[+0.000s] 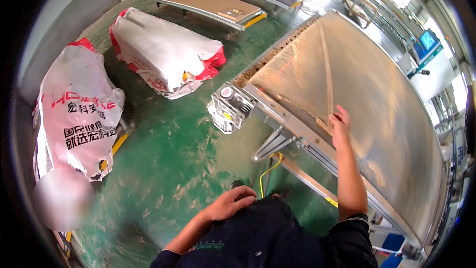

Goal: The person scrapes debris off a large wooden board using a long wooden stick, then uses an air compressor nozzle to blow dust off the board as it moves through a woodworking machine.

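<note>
My right hand (340, 128) reaches over the near edge of a wide conveyor table (386, 104) whose brownish, dusty surface shines in places. Its fingers are curled at the near end of a long, thin, light-brown strip (326, 64), and appear to pinch it; the exact contact is hard to make out. The strip runs away from me across the table. Low in front of my dark shirt, my left hand (231, 203) hangs with its fingers loosely bent and slightly apart, holding nothing.
A metal roller bracket (230, 104) juts from the table's left corner, above a yellow hose (270, 171). On the green floor (173, 154) stand two stacks under white-and-red plastic covers (168, 44) (79, 104). Behind them are a low platform with brown board (208, 2) and a screen (426, 40).
</note>
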`<control>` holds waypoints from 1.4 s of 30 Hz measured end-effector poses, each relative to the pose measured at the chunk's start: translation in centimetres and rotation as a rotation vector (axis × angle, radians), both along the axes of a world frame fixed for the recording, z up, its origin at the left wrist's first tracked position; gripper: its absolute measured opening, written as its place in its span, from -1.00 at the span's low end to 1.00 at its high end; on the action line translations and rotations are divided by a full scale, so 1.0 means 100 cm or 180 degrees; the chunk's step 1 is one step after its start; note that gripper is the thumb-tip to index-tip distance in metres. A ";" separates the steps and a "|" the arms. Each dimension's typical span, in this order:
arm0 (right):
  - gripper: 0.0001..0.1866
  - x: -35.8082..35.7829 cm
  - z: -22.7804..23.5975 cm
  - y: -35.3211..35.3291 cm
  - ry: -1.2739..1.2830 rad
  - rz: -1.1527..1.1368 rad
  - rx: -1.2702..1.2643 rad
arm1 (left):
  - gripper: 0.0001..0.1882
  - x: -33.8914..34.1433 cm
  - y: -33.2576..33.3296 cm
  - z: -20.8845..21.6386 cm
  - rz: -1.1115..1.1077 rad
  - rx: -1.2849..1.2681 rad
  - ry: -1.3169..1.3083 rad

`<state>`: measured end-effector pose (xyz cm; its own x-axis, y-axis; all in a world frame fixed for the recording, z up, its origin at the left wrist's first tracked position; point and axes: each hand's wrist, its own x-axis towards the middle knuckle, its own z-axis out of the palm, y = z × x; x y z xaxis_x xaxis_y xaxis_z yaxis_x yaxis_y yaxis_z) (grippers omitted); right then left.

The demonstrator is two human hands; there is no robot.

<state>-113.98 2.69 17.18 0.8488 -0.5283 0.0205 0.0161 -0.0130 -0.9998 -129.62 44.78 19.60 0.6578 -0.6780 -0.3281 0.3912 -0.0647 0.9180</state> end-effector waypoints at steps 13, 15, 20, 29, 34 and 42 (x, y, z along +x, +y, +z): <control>-0.63 -0.072 -0.039 -0.072 0.0828 -0.0631 -0.3067 | -0.76 0.016 -0.036 0.010 -0.0557 -0.0029 0.0013; -0.64 -0.046 -0.032 -0.042 0.0868 -0.0506 -0.3007 | -0.76 0.013 -0.033 0.006 -0.0517 0.0001 0.0039; -0.66 0.023 -0.031 0.015 0.0710 -0.0241 -0.2792 | -0.76 0.002 -0.016 0.001 -0.0258 0.0035 0.0177; -0.65 0.147 -0.050 0.114 0.0928 -0.0136 -0.2201 | -0.71 -0.028 0.025 -0.020 0.0817 -0.0124 0.0143; -0.53 0.171 -0.024 0.135 0.0633 -0.0180 -0.0859 | -0.72 -0.040 0.047 -0.013 0.1370 -0.0163 0.0296; -0.64 0.112 -0.025 -0.026 0.1063 -0.0431 -0.2761 | -0.74 -0.019 0.050 -0.017 0.1225 -0.0177 0.0353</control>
<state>-102.78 0.05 14.66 0.8141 -0.5375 0.2199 -0.3262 -0.7365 -0.5927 -131.55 49.83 17.89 0.8298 -0.4078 -0.3810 0.4740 0.1544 0.8669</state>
